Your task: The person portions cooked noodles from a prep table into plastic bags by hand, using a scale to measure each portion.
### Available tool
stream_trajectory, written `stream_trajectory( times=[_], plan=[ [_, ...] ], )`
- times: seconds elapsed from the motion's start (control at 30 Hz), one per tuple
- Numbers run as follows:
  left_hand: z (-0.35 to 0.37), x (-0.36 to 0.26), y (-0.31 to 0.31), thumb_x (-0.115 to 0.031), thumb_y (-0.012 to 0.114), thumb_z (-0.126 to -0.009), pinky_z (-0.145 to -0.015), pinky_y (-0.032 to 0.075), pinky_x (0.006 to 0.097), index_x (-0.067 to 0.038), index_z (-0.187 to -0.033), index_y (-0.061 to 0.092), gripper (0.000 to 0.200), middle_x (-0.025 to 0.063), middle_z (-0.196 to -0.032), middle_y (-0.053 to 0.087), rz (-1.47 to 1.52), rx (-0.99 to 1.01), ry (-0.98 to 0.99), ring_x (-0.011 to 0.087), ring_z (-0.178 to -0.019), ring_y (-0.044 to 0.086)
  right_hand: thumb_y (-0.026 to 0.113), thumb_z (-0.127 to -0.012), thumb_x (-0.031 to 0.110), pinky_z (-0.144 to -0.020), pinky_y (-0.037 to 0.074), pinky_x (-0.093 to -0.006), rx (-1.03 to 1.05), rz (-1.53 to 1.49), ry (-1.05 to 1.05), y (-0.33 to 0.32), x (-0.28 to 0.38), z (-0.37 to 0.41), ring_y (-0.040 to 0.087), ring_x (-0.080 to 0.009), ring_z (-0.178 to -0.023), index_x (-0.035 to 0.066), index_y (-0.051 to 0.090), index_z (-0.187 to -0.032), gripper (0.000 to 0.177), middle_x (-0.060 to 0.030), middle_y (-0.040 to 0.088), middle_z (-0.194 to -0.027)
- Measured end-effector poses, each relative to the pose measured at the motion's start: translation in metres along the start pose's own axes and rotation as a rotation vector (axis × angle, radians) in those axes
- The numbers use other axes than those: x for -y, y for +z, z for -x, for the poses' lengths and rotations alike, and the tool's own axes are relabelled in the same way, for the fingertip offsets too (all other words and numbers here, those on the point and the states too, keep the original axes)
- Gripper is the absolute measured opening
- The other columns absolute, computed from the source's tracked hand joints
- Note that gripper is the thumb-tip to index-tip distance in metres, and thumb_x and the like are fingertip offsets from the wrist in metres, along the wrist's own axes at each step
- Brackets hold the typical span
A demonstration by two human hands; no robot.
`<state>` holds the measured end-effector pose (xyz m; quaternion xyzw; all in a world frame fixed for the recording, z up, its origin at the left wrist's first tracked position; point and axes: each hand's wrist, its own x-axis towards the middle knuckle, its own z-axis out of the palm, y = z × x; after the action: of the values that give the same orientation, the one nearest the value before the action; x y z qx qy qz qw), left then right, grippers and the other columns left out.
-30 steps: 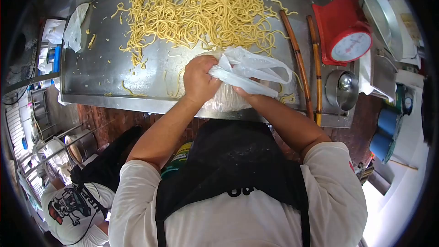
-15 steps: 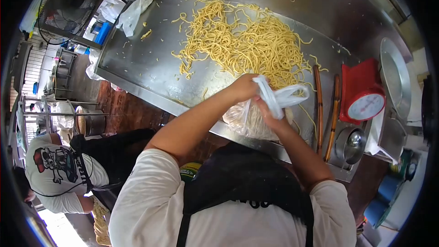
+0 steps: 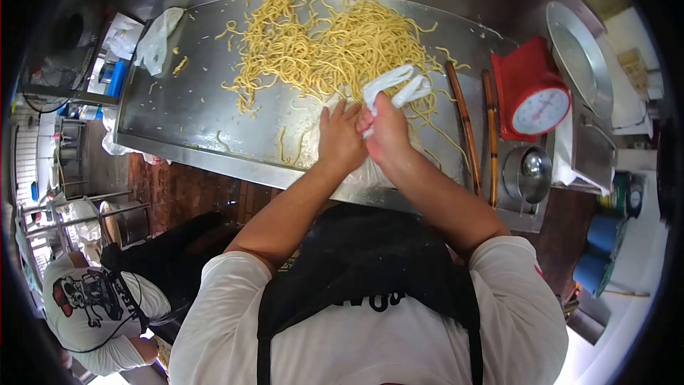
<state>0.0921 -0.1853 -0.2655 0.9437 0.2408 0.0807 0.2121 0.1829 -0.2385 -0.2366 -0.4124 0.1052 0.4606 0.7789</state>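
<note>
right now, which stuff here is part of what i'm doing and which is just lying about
Part of it:
- plastic bag, its top gripped by your right hand, your left hand laid on it
- probably the loose noodles just beyond

Seemingly lying about, untouched:
- red scale
- two brown sticks
- metal bowl
- crumpled white bag

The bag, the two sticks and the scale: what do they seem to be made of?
Bag: thin plastic, milky and slightly glossy; it crumples into soft folds. Sticks: probably bamboo, brown and shiny; dark rings look like nodes. Scale: red glossy body, painted metal or plastic; I cannot tell which.
</note>
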Motion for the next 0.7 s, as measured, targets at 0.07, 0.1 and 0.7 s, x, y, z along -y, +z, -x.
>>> stream_trajectory(
  times=[0.07, 0.1, 0.7],
  plan=[
    [0.000, 0.000, 0.003, -0.025, 0.070, -0.081, -0.113, 0.022, 0.0626, -0.009, -0.128, 0.062, 0.051, 0.0105, -0.141, 0.054, -0.026, -0.037, 0.035, 0.0382, -0.140, 0.037, 0.051, -0.098, 0.022, -0.058, 0.045, -0.0343, 0.043, 0.086, -0.088, -0.004, 0.002, 0.010, 0.050, -0.0169, -0.057, 0.006, 0.054, -0.084, 0.022, -0.0032, 0.048, -0.064],
    [0.001, 0.000, 0.004, -0.025, 0.070, -0.081, -0.113, 0.022, 0.0626, -0.009, -0.128, 0.062, 0.051, 0.0105, -0.141, 0.054, -0.014, -0.036, 0.046, 0.0382, -0.140, 0.037, 0.051, -0.098, 0.022, -0.058, 0.045, -0.0343, 0.033, 0.090, -0.099, -0.006, 0.004, 0.014, 0.050, -0.0169, -0.057, 0.006, 0.054, -0.084, 0.022, -0.0032, 0.048, -0.064],
    [0.001, -0.011, -0.008, -0.032, 0.071, -0.078, -0.111, 0.023, 0.0671, -0.017, -0.131, 0.063, 0.056, 0.0118, -0.143, 0.053, -0.078, 0.015, 0.109, 0.0380, -0.138, 0.038, 0.067, -0.088, 0.037, -0.077, 0.054, -0.0417, 0.222, 1.946, -0.593, -0.039, 0.041, 0.058, 0.070, -0.0295, -0.085, 0.012, 0.069, -0.108, 0.032, -0.0142, 0.072, -0.098]
  ],
)
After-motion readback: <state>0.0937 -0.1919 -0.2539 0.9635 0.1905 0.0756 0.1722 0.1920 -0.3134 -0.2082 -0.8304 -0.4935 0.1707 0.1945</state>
